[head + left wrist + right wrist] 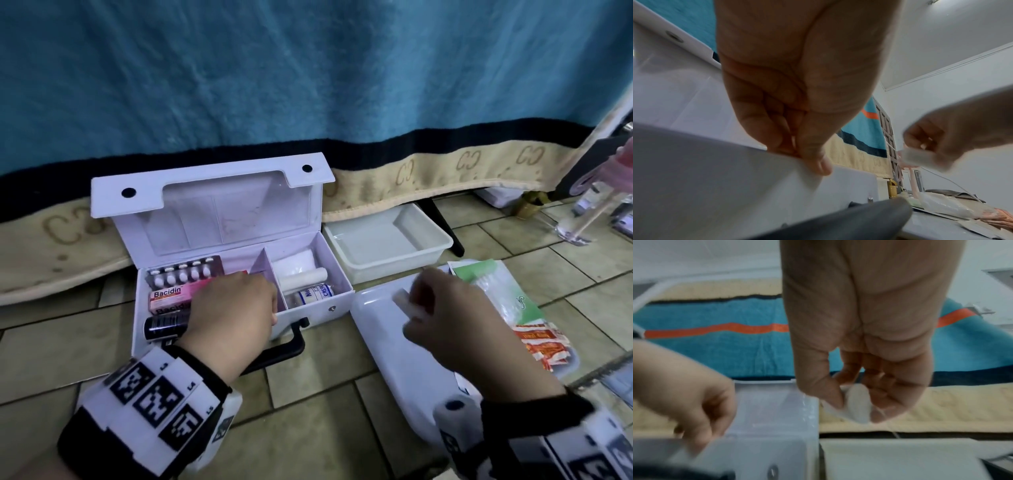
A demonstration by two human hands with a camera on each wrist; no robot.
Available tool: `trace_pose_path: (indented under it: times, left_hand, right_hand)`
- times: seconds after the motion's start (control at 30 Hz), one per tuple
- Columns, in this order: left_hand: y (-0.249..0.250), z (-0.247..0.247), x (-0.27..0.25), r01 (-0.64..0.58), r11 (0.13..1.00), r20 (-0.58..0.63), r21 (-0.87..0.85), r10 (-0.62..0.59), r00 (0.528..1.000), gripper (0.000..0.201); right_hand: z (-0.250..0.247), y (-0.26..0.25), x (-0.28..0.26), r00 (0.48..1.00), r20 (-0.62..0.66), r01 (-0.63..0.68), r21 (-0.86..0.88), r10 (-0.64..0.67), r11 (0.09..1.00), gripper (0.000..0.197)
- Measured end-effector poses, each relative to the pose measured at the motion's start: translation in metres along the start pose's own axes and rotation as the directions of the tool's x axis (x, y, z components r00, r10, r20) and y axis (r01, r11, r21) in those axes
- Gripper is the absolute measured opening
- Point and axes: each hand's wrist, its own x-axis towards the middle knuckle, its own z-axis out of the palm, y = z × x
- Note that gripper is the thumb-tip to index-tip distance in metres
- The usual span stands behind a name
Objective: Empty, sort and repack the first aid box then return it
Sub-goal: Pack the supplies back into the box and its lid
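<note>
The white first aid box (pixel 329 310) stands open on the tiled floor with its lid up. Its left compartment holds a blister pack (pixel 186 272), a pink Bacidin carton (pixel 169 294) and a black bottle (pixel 164 325). The right compartment holds a white roll (pixel 301 277) and a crepe bandage (pixel 313 291). My left hand (pixel 236 308) reaches over the box's front wall (pixel 715 178), fingers curled inside and thumb on the outside. To the right, my right hand (pixel 431 308) pinches a small white wad (pixel 856 399) between thumb and fingers, above a white tray (pixel 380 329).
An empty white tub (pixel 387 240) sits behind the tray, under a hanging blue blanket (pixel 308 85). A green-and-white packet (pixel 496 291) and orange sachets (pixel 541 346) lie right of the tray. A clear bottle (pixel 592 205) stands far right. The box's black handle (pixel 287 346) points toward me.
</note>
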Motion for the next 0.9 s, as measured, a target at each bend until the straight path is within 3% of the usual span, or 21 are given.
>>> trace_pose_path:
  times: [0.07,0.17,0.3,0.47,0.63,0.77,0.9]
  left_hand:
    - [0.0,0.0,0.001,-0.001,1.0,0.009,-0.001,0.001,1.0,0.007]
    - [-0.001,0.0,-0.001,-0.009,1.0,-0.006,0.021,0.009,1.0,0.007]
    - [-0.001,0.0,-0.003,-0.018,0.998,0.002,0.057,0.017,1.0,0.008]
    - [0.0,-0.004,-0.003,-0.023,1.0,0.016,0.014,0.023,1.0,0.011]
    - [0.0,-0.003,-0.003,-0.005,1.0,0.033,0.019,0.004,0.999,0.011]
    - [-0.001,-0.002,-0.002,0.005,1.0,0.037,-0.001,-0.005,0.999,0.01]
    - [-0.001,-0.002,-0.002,0.004,1.0,0.024,-0.006,-0.004,1.0,0.01]
  right_hand:
    - [-0.003,-0.025,0.015,0.992,-0.056,0.121,0.131,-0.114,0.984,0.018]
    - [0.009,-0.054,0.036,0.957,-0.03,0.288,0.228,-0.289,0.93,0.024]
    - [0.043,-0.066,0.057,0.877,0.101,0.463,0.081,-0.469,0.883,0.032]
    - [0.059,-0.073,0.07,0.843,0.24,0.509,-0.063,-0.482,0.858,0.04]
    - [0.068,-0.07,0.072,0.833,0.257,0.509,-0.006,-0.491,0.861,0.041]
    - [0.067,-0.073,0.072,0.803,0.341,0.508,0.036,-0.488,0.861,0.036]
    - [0.069,-0.073,0.071,0.836,0.317,0.45,0.069,-0.447,0.89,0.034]
